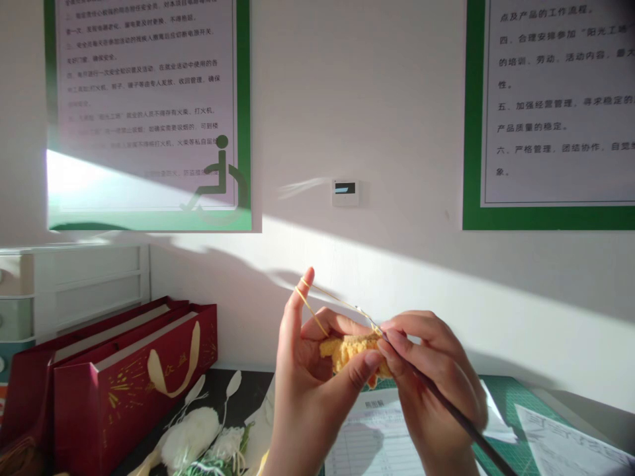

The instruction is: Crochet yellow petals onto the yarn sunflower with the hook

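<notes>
Yellow crochet piece [342, 355]: where is it?

Raised over the worktop [254, 390], between the left hand's [317, 390] thumb and fingers; that grip is closed on it, the index finger upright with yellow yarn [311, 311] looped round it.

And the right hand [436, 370]?

Its grip is pinched tight around a dark crochet hook [446, 400], whose tip meets the yarn by the piece's upper edge.

Further out?

Printed sheets [370, 436] and a green cutting mat [501, 390] below; a white fluffy ball [191, 437] and red paper bags [131, 403] leftward.
</notes>
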Available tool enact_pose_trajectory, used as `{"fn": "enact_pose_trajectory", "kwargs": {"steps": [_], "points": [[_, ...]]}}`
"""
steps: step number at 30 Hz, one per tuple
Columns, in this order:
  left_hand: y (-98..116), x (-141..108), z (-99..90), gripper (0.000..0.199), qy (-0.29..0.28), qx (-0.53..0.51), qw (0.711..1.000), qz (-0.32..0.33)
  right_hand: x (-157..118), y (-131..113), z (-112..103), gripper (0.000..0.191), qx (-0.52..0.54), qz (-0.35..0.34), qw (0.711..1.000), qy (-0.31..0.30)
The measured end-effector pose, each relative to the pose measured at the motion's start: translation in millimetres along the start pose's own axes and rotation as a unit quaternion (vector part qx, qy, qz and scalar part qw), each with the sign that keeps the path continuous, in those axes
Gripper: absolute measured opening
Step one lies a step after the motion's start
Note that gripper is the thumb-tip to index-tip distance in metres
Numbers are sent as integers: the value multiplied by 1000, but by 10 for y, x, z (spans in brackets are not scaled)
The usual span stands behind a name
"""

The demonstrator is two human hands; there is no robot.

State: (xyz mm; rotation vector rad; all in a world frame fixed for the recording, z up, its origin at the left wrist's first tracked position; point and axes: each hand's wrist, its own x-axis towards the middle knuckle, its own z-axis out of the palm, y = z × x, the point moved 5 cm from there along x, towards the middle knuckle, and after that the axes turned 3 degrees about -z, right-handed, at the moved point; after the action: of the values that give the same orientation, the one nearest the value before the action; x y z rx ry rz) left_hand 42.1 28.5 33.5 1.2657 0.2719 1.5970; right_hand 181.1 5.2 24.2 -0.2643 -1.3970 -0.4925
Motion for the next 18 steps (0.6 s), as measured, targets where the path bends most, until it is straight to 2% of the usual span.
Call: {"fn": "enact_pose_trajectory", "kwargs": {"steps": [2, 3, 5, 7, 9, 14, 18], "points": [[-21, -4, -9, 110, -11, -29, 999, -33, -42, -61, -11, 50, -11, -49, 998, 29], [-33, -1, -21, 107, -18, -50, 997, -54, -57, -58, -2, 48, 24, -31, 998, 43], [-38, 12, -57, 105, -33, -81, 993, -84, -73, -12, 61, 32, 131, 58, 988, 58], [-27, 27, -92, 106, -51, -89, 990, -92, -79, 32, 144, 14, 222, 152, 961, 68], [-17, 36, -116, 106, -69, -86, 990, -91, -69, 53, 198, 4, 269, 209, 936, 84], [-12, 54, -164, 108, -100, -90, 987, -85, -41, 101, 213, 14, 344, 276, 887, 135], [24, 56, -202, 106, -112, -85, 986, -86, -54, 114, 249, 20, 384, 334, 852, 126]]}}
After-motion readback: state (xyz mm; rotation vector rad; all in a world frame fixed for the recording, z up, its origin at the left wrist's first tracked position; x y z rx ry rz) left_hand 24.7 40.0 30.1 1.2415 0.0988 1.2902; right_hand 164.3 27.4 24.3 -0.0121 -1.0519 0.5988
